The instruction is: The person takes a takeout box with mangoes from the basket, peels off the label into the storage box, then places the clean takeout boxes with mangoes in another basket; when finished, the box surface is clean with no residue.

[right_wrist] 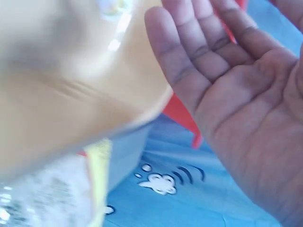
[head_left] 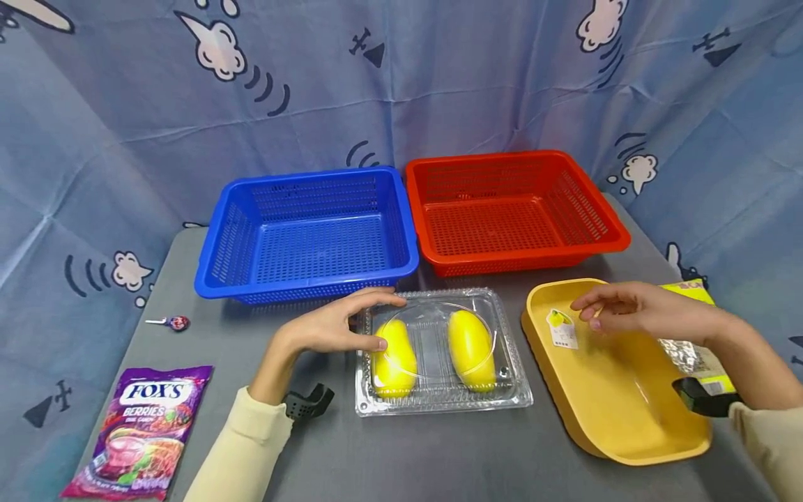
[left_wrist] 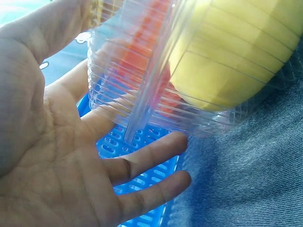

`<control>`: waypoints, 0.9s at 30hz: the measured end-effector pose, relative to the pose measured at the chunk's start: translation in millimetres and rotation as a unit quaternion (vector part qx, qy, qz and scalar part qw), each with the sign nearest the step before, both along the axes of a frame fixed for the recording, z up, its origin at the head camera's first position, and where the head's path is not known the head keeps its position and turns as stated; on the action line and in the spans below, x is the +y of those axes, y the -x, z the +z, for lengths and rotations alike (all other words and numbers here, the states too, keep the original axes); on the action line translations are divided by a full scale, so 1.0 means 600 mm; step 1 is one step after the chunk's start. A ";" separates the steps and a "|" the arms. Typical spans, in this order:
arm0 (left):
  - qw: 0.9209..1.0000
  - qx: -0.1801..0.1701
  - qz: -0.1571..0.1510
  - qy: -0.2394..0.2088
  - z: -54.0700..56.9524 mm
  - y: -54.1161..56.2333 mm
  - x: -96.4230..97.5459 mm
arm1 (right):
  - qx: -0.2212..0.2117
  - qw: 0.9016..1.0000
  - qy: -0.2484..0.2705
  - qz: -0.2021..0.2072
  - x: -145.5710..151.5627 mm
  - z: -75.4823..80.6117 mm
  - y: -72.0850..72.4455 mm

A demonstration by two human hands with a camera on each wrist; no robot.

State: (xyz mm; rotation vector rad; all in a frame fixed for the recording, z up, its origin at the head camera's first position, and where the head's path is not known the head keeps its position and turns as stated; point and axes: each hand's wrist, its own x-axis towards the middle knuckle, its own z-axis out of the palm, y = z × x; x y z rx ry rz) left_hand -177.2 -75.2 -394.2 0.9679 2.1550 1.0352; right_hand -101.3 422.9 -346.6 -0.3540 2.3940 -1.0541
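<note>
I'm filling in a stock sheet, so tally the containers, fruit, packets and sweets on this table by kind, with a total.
Baskets: 2, the blue basket and the red basket
Yellow tray: 1
Clear plastic box: 1
Yellow fruits: 2
Packets: 2, the purple packet and the partly hidden yellow-and-silver packet
Lollipop: 1
Total: 9

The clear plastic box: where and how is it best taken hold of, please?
Probably grip the clear plastic box at its two short sides, left hand from the left, right hand from the right. It lies flat and looks wider than deep, so this should keep the yellow fruits level; its far edge is close to the blue basket, leaving less finger room.
</note>
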 end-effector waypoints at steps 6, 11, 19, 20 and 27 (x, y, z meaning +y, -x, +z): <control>1.000 0.004 0.011 -0.012 0.001 0.001 -0.001 | 0.089 0.992 -0.001 -0.084 0.011 0.039 0.024; 1.000 -0.005 0.022 -0.016 -0.006 0.006 -0.001 | 0.174 0.966 -0.032 -0.190 0.009 0.047 0.047; 0.999 -0.014 0.027 -0.022 -0.010 0.009 -0.002 | 0.258 0.928 -0.088 -0.255 0.011 0.024 0.093; 0.999 -0.015 0.025 -0.022 -0.010 0.009 -0.001 | 0.261 0.926 -0.096 -0.256 0.013 0.021 0.098; 1.000 -0.019 0.012 -0.014 -0.013 0.008 0.000 | 0.213 0.937 -0.171 -0.217 0.037 0.000 0.131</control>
